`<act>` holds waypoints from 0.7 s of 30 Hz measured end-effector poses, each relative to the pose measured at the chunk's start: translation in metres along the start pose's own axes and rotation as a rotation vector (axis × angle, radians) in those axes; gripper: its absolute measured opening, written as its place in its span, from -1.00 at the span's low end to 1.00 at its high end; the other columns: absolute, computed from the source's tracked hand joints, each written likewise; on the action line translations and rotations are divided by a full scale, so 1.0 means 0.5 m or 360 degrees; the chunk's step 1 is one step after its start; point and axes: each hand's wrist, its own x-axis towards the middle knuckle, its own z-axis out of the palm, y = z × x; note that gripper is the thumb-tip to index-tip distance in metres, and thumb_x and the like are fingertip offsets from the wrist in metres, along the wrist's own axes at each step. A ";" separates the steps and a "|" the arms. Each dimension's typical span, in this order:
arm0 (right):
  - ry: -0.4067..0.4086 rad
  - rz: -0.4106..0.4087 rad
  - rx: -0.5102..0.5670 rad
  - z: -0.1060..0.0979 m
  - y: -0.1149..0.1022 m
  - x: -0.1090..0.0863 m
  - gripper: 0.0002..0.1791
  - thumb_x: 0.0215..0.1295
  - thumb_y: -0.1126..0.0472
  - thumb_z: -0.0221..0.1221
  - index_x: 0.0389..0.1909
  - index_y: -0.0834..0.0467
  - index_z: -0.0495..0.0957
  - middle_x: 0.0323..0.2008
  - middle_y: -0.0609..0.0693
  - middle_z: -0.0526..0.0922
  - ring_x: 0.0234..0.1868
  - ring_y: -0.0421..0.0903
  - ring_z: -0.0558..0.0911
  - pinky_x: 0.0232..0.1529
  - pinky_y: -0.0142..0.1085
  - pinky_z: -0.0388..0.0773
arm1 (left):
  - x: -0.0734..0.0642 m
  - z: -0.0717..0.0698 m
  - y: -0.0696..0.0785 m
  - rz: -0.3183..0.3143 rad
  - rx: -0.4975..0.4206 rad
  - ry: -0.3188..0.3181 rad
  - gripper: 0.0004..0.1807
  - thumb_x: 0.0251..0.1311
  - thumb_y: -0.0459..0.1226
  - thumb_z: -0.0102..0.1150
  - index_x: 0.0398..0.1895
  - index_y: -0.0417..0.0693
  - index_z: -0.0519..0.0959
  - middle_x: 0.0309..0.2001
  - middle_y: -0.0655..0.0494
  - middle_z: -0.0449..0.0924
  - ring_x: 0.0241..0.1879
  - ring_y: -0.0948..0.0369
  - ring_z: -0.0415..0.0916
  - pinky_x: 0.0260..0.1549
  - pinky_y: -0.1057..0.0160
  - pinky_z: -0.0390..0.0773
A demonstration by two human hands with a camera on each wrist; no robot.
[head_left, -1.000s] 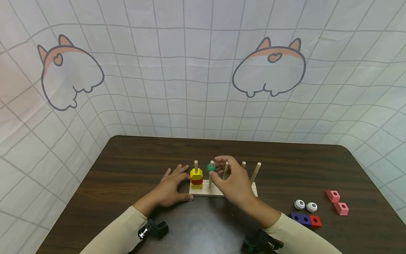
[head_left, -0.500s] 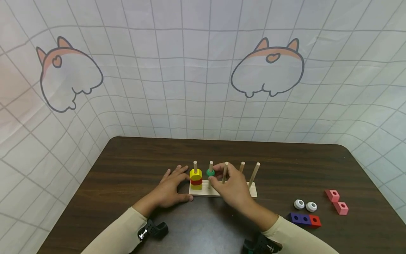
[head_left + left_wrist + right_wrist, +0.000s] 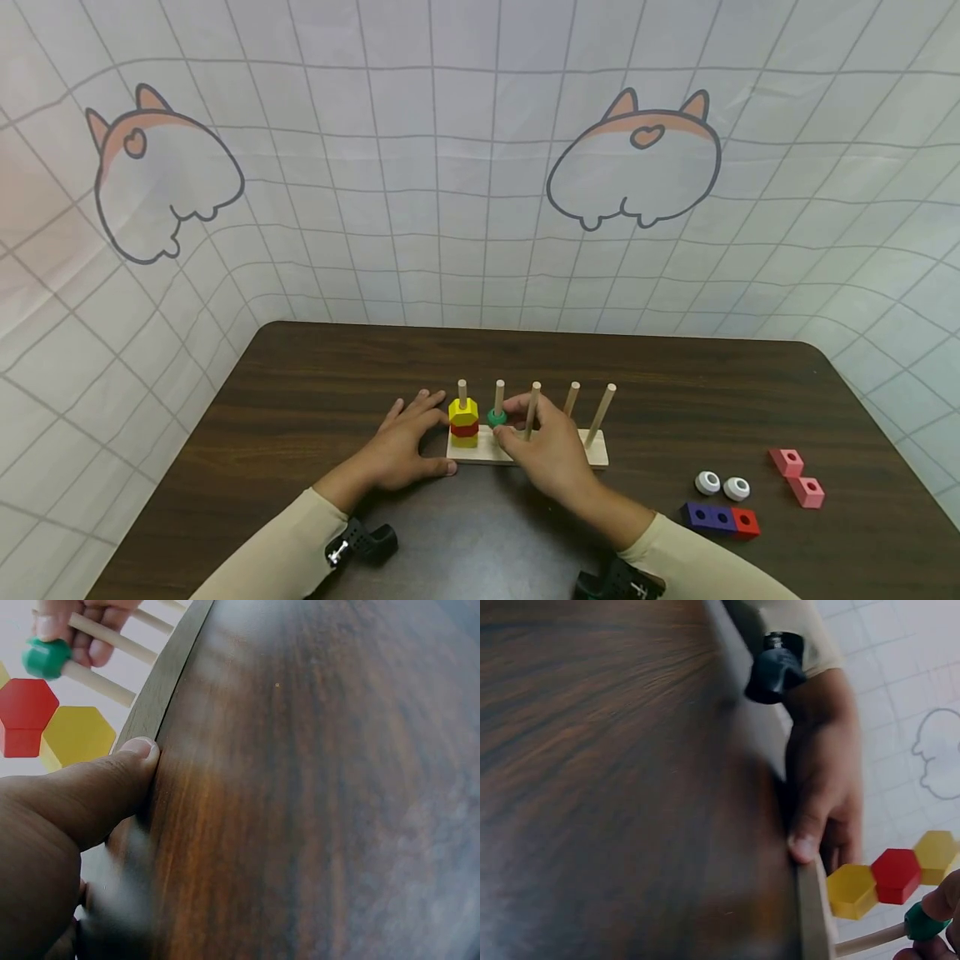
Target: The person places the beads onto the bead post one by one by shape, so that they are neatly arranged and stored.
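Observation:
My right hand [image 3: 551, 450] pinches a green bead [image 3: 497, 418] between thumb and fingers, low on the second peg from the left. That peg runs through the bead, as the left wrist view also shows. My left hand [image 3: 408, 446] lies at the left end of the wooden peg board [image 3: 487, 454], fingers extended, thumb touching its front corner. On the leftmost peg sit a top yellow hexagonal block [image 3: 463, 410], a red block [image 3: 465, 430] and a lower yellow block [image 3: 79, 736]. The three remaining pegs, partly behind my right hand, carry nothing visible.
To the right on the dark table [image 3: 337, 358] lie two white beads [image 3: 707, 482], a row of purple blocks [image 3: 708, 517] with a red cube [image 3: 746, 523] at its end, and two pink cubes [image 3: 808, 492]. A patterned white curtain [image 3: 450, 167] hangs behind the table.
The green bead has slid down the second peg from near its top, my right hand lowering with it. The left hand keeps its place.

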 end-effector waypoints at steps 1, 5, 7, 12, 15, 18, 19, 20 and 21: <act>-0.0007 0.0011 -0.0010 0.001 0.002 0.000 -0.70 0.21 0.26 0.44 -0.07 0.12 0.61 -0.24 -0.07 0.69 -0.15 -0.09 0.65 -0.04 -0.07 0.58 | 0.000 0.000 0.000 -0.0002 0.0003 -0.0003 -0.35 0.12 0.09 0.49 0.24 0.09 0.54 0.60 -0.01 0.08 0.61 -0.03 -0.20 0.50 -0.19 -0.35; -0.0021 0.0031 -0.0039 0.006 0.011 -0.002 -0.71 0.22 0.26 0.44 -0.07 0.13 0.61 -0.22 -0.08 0.69 -0.13 -0.10 0.64 -0.01 -0.06 0.58 | 0.000 0.000 0.001 -0.0002 0.0000 -0.0003 -0.35 0.12 0.09 0.49 0.24 0.09 0.54 0.60 -0.01 0.08 0.61 -0.03 -0.21 0.50 -0.19 -0.35; -0.0016 0.0029 -0.0036 0.009 0.014 -0.003 -0.71 0.22 0.26 0.43 -0.07 0.13 0.61 -0.21 -0.08 0.69 -0.12 -0.10 0.64 -0.01 -0.05 0.58 | 0.001 -0.001 0.001 -0.0001 -0.0002 0.0000 -0.35 0.12 0.09 0.49 0.23 0.09 0.54 0.60 -0.01 0.08 0.61 -0.03 -0.21 0.50 -0.19 -0.35; -0.0002 0.0030 -0.0020 0.015 0.020 -0.005 -0.72 0.21 0.26 0.42 -0.08 0.13 0.62 -0.21 -0.07 0.69 -0.12 -0.08 0.64 0.00 -0.06 0.57 | 0.000 -0.001 0.003 -0.0006 -0.0004 -0.0001 -0.36 0.12 0.09 0.50 0.22 0.10 0.55 0.60 0.00 0.08 0.61 -0.03 -0.21 0.50 -0.19 -0.34; 0.0011 0.0029 -0.0040 0.019 0.025 -0.007 -0.74 0.19 0.26 0.42 -0.11 0.14 0.64 -0.24 -0.07 0.69 -0.14 -0.08 0.64 -0.04 -0.10 0.57 | 0.000 -0.002 0.003 -0.0006 0.0003 0.0001 -0.37 0.12 0.09 0.49 0.22 0.11 0.55 0.60 0.00 0.08 0.61 -0.03 -0.20 0.50 -0.19 -0.34; 0.0017 0.0026 -0.0068 0.023 0.032 -0.008 -0.74 0.18 0.27 0.43 -0.13 0.14 0.64 -0.26 -0.08 0.69 -0.17 -0.09 0.64 -0.08 -0.15 0.56 | 0.000 -0.002 0.003 -0.0008 0.0009 -0.0005 -0.37 0.13 0.08 0.49 0.23 0.11 0.54 0.60 0.00 0.08 0.61 -0.02 -0.21 0.50 -0.18 -0.35; 0.0018 0.0029 -0.0073 0.024 0.033 -0.009 -0.74 0.18 0.26 0.43 -0.13 0.13 0.64 -0.26 -0.08 0.69 -0.17 -0.09 0.64 -0.09 -0.16 0.56 | 0.000 -0.002 0.002 -0.0007 0.0011 -0.0005 -0.37 0.13 0.08 0.49 0.23 0.11 0.54 0.60 0.00 0.08 0.61 -0.02 -0.21 0.50 -0.18 -0.35; 0.0016 0.0031 -0.0075 0.025 0.034 -0.010 -0.74 0.18 0.26 0.44 -0.13 0.13 0.63 -0.26 -0.08 0.68 -0.17 -0.09 0.64 -0.08 -0.16 0.56 | 0.000 -0.002 0.002 -0.0007 0.0011 -0.0005 -0.37 0.13 0.08 0.49 0.23 0.10 0.54 0.60 0.00 0.08 0.61 -0.02 -0.21 0.50 -0.18 -0.35; 0.0017 0.0029 -0.0081 0.025 0.034 -0.010 -0.74 0.18 0.26 0.44 -0.13 0.12 0.63 -0.25 -0.08 0.68 -0.16 -0.09 0.64 -0.08 -0.15 0.56 | 0.000 -0.002 0.002 -0.0008 0.0010 -0.0007 -0.37 0.13 0.08 0.49 0.23 0.10 0.54 0.60 0.00 0.08 0.61 -0.02 -0.21 0.50 -0.18 -0.35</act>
